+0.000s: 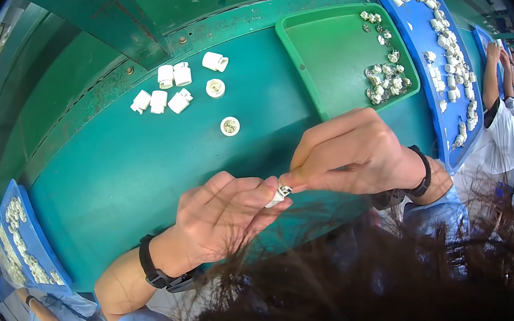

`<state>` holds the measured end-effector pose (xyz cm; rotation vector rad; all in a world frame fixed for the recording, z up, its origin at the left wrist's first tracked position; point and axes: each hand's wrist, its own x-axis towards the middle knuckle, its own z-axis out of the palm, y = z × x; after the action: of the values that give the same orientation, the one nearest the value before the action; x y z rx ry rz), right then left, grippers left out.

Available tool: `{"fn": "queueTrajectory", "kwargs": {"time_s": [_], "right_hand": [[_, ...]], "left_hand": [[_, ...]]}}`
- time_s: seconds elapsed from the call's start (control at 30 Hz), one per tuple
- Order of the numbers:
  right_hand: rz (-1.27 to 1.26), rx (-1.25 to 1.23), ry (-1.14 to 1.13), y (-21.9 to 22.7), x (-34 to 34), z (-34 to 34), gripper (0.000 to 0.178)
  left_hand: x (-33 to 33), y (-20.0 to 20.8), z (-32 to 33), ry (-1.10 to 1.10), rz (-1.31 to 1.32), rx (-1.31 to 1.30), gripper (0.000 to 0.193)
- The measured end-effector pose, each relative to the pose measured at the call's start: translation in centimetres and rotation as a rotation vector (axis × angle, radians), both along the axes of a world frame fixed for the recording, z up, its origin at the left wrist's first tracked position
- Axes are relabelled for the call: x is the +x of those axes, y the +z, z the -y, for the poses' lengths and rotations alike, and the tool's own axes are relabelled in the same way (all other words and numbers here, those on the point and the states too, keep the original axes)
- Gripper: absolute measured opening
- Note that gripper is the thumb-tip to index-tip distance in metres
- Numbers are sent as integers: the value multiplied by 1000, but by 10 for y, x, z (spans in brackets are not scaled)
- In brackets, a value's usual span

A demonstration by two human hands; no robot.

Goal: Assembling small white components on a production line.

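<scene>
Over the near part of the green bench, my left hand (216, 216) grips a small white lamp socket (274, 202) between thumb and fingers. A bit of metal shows at its upper end. My right hand (351, 153) is closed in a pinch at that same end, its thumb and fingertip meeting the metal; whether a separate small part is between them is hidden. Beyond my hands stands a round white socket (230, 126) with its open face up, and another one (215, 88) sits farther back. Several white sockets (158, 101) lie on their sides at the back left.
A green tray (304, 69) at the back right holds small white-and-metal parts (386, 82). Past it, a long blue tray (422, 72) carries many white sockets. Another blue tray (41, 239) of white pieces is at far left. Other people (510, 131) sit at both sides.
</scene>
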<state>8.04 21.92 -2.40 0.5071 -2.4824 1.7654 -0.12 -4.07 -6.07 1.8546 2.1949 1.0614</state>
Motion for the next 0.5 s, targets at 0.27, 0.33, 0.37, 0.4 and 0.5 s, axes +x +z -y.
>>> {"fn": "queueTrajectory", "kwargs": {"time_s": [0.27,0.33,0.37,0.4,0.5], "right_hand": [[518,-394,16,7,-3,-2,12],[673,-526,9,6,-3,-2,13],[678,-525,18,5,-3,-2,13],[682,-524,28,5,-4,-2,13],[606,-443,32,6,-3,-2,14]], "left_hand": [[0,-1,2,-22,65,27,47],[1,-1,2,-20,91,32,47],[1,-2,2,-18,117,36,47],[1,-2,2,-15,143,40,47],[-1,-1,4,-19,114,21,46]]}}
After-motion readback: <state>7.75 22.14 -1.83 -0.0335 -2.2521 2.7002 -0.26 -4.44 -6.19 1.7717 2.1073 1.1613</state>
